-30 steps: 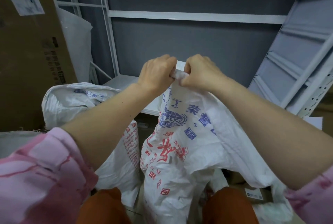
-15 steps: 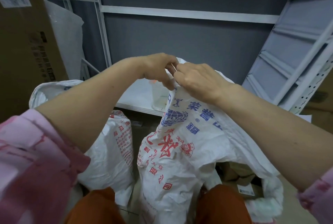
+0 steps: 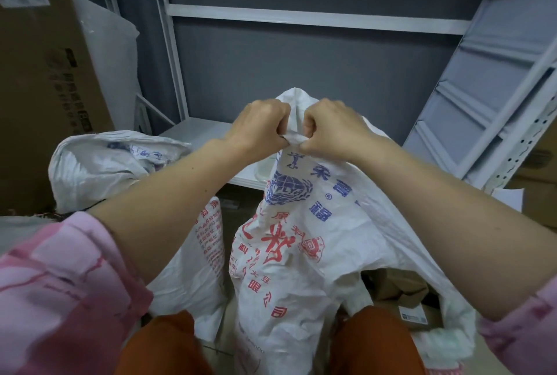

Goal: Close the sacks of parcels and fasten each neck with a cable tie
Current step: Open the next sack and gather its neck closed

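Printed white sack (image 3: 289,242) standing upright between the knees, long axis vertical, gathered neck pointing up and ending in a peak of cloth just above the knuckles. Left hand (image 3: 259,130) and right hand (image 3: 330,130) both fisted tight on a twisted fold of the neck, thumbs nearly touching, fabric bunched between them. Below the right forearm, mouth still gaping, brown parcels (image 3: 401,293) showing inside. Compared with half a second ago: fists squared up side by side, neck pulled taller. Second white sack (image 3: 99,169) slumped under the left forearm.
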`<action>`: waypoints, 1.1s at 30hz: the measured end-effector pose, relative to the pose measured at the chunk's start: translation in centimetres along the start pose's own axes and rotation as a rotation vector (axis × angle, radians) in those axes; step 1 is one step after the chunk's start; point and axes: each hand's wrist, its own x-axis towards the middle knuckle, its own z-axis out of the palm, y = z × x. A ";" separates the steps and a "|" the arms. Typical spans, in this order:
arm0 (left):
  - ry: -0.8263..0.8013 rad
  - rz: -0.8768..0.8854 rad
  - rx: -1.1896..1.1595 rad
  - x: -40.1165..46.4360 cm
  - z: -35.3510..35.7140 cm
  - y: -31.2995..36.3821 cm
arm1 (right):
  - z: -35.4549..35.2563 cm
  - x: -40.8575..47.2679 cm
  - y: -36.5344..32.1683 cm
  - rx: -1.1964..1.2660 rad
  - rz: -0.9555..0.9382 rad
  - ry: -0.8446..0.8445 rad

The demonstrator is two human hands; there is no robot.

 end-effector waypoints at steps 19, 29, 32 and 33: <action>-0.531 0.016 0.204 1.4 -1.0 0.0 | 0.0 -1.7 -0.5 -0.218 -0.371 -0.026; -0.200 0.153 0.199 -1.1 0.2 -1.9 | 0.4 -0.5 -0.4 0.220 0.093 -0.355; -0.272 0.098 0.217 -1.2 0.5 -3.3 | 1.2 -0.6 -0.6 0.106 -0.011 -0.326; -0.272 0.057 0.203 -1.2 0.5 -4.1 | 1.3 -0.7 -0.5 0.066 -0.042 -0.327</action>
